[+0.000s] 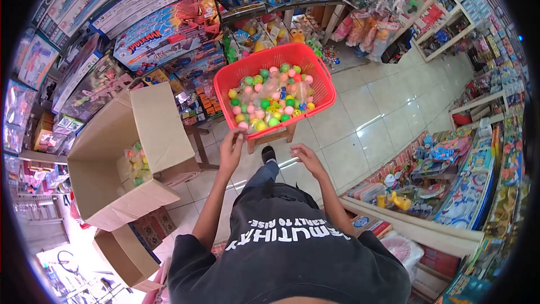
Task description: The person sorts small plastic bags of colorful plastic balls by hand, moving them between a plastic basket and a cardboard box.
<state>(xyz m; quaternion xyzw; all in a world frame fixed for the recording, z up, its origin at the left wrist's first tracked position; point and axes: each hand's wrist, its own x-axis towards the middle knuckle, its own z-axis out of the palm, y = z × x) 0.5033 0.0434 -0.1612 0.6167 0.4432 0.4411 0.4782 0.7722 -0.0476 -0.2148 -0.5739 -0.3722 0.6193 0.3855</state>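
Observation:
A red plastic basket [324,98] full of small pink, green and yellow balls [274,121] stands on a wooden stool [290,133] in front of me. Some of the balls are in clear plastic bags. My left hand [230,151] is raised at the basket's near left corner, fingers apart, with the fingertips right at the rim beside a pink ball [243,125]. Below the near right side of the basket, my right hand [308,159] hovers over the floor with its fingers loosely spread and nothing in them.
To the left, a large open cardboard box [163,129] holds a bag of coloured balls [138,163]. A smaller carton [126,256] sits below it. Packed toys line the shelves, including a Spiderman box [163,34]. A low display [416,231] with toys flanks my right side.

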